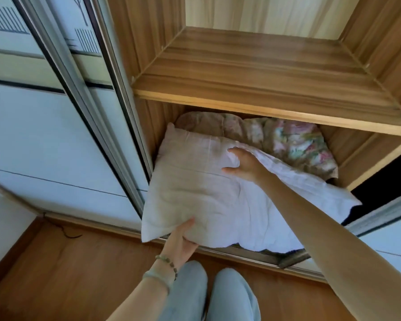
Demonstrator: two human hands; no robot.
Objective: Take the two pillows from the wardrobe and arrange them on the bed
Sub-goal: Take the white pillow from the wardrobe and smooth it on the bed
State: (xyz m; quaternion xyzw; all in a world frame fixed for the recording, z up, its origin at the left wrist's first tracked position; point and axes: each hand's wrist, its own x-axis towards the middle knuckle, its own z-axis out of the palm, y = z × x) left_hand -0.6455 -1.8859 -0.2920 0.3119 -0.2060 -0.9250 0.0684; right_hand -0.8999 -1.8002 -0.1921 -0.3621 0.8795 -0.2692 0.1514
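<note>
White pillow (208, 193) lying tilted in the lower compartment of the wardrobe (252, 72), near edge jutting out past the bottom sliding-door track (259, 256) and over the wooden floor (79, 262). Left hand (180, 242) cupping the pillow's near lower-left corner from below, thumb pressing on top of the fabric, fingers hidden under the pillow and closing on that corner. Right hand (243, 164) resting on the pillow's upper surface toward the far edge, fingers (233, 151) spread and curling into the wrinkled cover, thumb extending leftward; grasping rather than merely touching, though the underside contact not showing. Floral pillow (294, 144), pink and green on a pale ground, sitting behind and partly beneath the white one, pushed against the back and right side of the same compartment; whether pillow or folded bedding not fully telling from this view. Shelf (252, 89) directly above standing bare and wooden. Pale sliding door (44, 135) with metal frame occupying the left of the view. Beaded bracelet (169, 262) and a pale bangle (158, 278) circling the left wrist. Knees in light blue trousers (232, 297) showing at the bottom, just in front of the track.
</note>
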